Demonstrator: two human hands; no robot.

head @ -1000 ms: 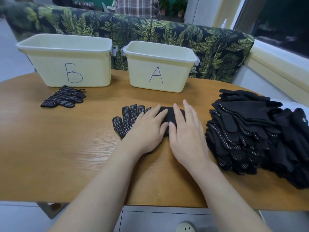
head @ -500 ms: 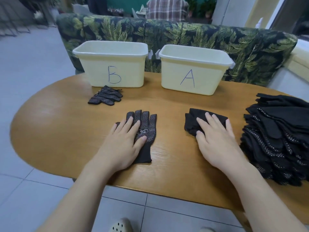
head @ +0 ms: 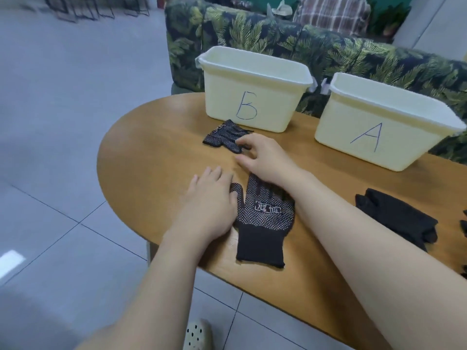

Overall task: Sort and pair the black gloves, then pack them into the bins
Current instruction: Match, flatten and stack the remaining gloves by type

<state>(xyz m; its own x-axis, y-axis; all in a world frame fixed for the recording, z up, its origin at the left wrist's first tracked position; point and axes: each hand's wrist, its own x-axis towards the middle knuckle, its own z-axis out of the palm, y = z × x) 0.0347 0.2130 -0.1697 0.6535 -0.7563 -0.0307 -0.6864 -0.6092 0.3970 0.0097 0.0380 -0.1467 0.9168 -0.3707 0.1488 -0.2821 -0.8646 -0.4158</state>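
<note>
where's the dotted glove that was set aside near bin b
In the head view the small dotted glove lies on the table's far left part, just in front of bin B, with the right hand reaching its near edge.

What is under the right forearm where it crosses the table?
The dotted glove lies flat there, palm print up; the right forearm covers its fingertips. The right hand reaches the dotted gloves by bin B; its fingers hide their near edge.
</note>
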